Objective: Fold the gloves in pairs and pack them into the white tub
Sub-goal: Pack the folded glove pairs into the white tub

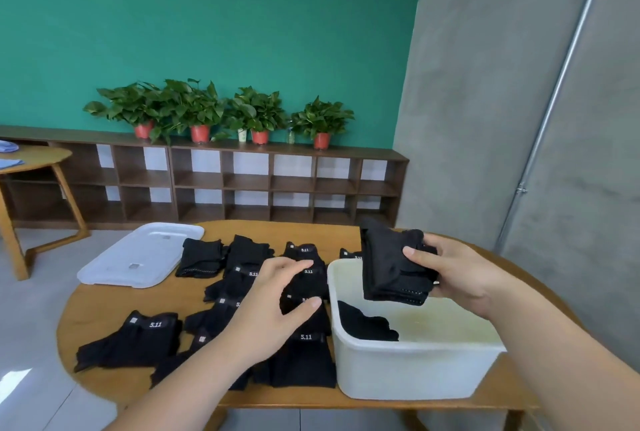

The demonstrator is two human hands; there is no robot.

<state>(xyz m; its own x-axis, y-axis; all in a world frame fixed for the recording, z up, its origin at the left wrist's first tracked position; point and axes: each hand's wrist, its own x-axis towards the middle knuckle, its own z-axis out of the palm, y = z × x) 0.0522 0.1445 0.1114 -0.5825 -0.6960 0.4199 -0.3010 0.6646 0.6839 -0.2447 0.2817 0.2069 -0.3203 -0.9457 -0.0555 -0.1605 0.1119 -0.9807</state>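
Observation:
My right hand (450,274) grips a folded pair of black gloves (391,264) and holds it above the far side of the white tub (408,364). Inside the tub lies another folded black pair (367,325) against its left wall. My left hand (277,295) hovers open, fingers loosely spread, over the loose black gloves (138,340) that are spread on the round wooden table (100,385) to the left of the tub. Several of them show a white 5.11 label.
The tub's white lid (138,257) lies flat at the table's far left. A low wooden shelf (242,184) with potted plants (256,115) runs along the green wall. Another wooden table (31,160) stands at far left; a grey curtain (519,101) hangs on the right.

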